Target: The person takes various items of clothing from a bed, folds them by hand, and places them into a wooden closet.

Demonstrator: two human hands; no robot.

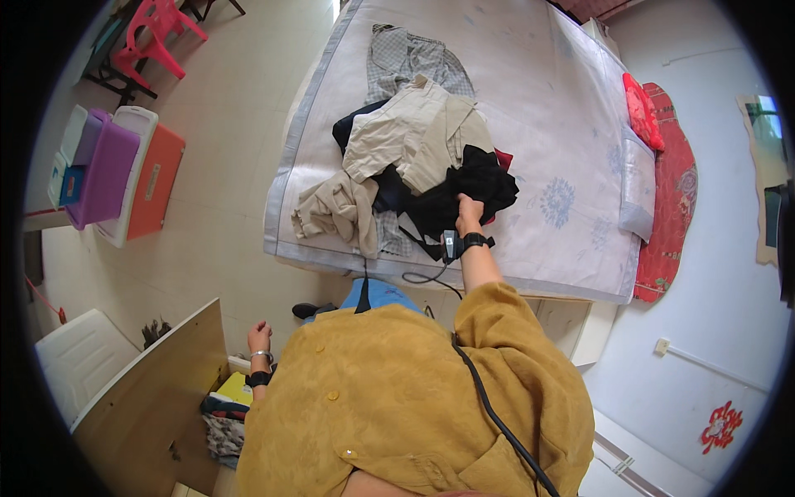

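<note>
My right hand grips a black garment at the right side of a heap of clothes on the bed. Its fingers are partly hidden in the dark cloth. Cream trousers lie over the heap's middle, with grey checked clothing beyond them. A crumpled beige garment is at the near left. Bits of red cloth show from under the black one. Down at my left side hangs my left hand, its fingers curled with nothing seen in them.
The bed has a pale floral mat. A cable runs from my right wrist along my body. Behind my left hand is an open cabinet door beside folded clothes. Storage boxes and a pink chair stand left.
</note>
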